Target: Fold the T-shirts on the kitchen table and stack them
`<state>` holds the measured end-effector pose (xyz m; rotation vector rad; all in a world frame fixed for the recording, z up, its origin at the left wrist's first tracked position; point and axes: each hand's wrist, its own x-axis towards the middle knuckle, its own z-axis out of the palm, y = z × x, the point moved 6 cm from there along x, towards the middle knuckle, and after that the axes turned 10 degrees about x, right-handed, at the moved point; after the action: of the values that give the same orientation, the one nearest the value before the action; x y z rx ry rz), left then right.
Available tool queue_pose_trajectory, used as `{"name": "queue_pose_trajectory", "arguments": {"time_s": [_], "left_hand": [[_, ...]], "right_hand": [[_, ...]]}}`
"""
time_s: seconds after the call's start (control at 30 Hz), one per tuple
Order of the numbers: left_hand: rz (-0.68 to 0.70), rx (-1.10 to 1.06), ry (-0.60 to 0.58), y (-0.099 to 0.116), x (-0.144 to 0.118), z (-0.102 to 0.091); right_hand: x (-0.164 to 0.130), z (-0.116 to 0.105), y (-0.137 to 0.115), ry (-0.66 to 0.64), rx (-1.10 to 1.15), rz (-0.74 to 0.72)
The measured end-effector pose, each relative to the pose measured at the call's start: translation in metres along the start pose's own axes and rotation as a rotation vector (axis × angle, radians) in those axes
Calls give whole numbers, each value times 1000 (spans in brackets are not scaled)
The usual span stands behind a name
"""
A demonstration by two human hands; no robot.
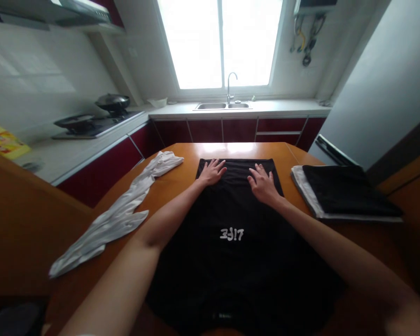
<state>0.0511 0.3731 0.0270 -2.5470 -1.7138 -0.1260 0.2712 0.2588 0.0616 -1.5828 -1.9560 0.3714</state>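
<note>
A black T-shirt [234, 266] lies spread out on the wooden table, its hem at the far side and its neckline close to me. White lettering on its chest reads upside down from here. Near the hem's left corner, my left hand [212, 172] rests flat on the cloth with fingers spread. My right hand [263, 184] lies palm down toward the right side of the hem, its fingers also apart. Neither hand grips anything.
A crumpled white garment [126, 210] stretches along the table's left side. At the right sits a stack of folded black and white clothes [346, 191]. Beyond the wooden table [182, 186] are a sink [212, 106], a stove [101, 125] and a fridge [378, 84].
</note>
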Motion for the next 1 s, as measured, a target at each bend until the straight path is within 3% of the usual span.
{"name": "queue_pose_trajectory", "arguments": {"time_s": [0.1,0.27,0.33,0.43,0.53,0.67,0.73,0.9,1.0], "left_hand": [[137,8,106,26,-38,-14],[202,-3,-102,53,-89,7],[170,-31,-118,55,-96,2],[124,-70,9,57,-114,-26],[176,-65,58,66,-163,-42],[256,-20,-39,81,-244,-28],[265,-10,-70,86,-272,-22],[228,-41,13,95,-298,-37],[248,-29,-52,104,-309,-32]], "right_hand": [[-60,-8,-20,-57,39,-58],[-149,9,-28,-212,38,-42],[-170,11,-28,-216,24,-34],[-193,5,-25,-177,9,-23],[-215,1,-23,-179,-9,-43],[-241,6,-24,-261,-65,-134],[-248,7,-23,-294,-88,-154],[-256,1,-29,-270,-109,-186],[-264,1,-34,-288,-117,-193]]}}
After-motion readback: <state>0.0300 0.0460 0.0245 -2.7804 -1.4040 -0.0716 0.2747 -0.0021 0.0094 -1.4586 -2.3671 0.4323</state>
